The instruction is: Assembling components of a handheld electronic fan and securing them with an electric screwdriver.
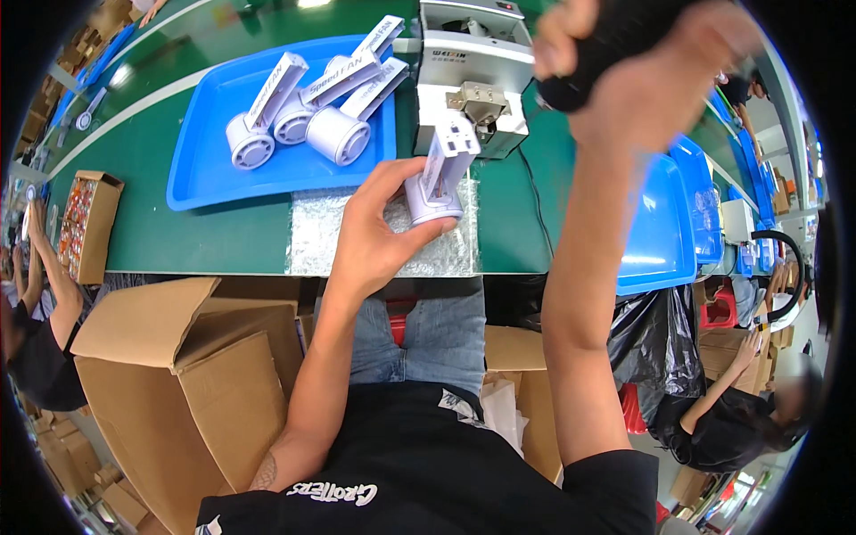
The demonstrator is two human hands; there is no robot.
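My left hand grips a pale lavender handheld fan by its round base, thumb at the front and fingers behind. The fan stands upright over a sheet of bubble wrap, with its open-channelled arm pointing up. Raised at the upper right, my right hand is wrapped round a thick black tool. Motion blur and the picture's edge hide the tool's exact kind. Just beyond the held fan stands a grey-white bench machine with a metal bracket on its front.
Several similar fans lie in a blue tray at the left. More blue trays sit at the right. An open carton stands below the green table. A cable crosses the tabletop. People work on both sides.
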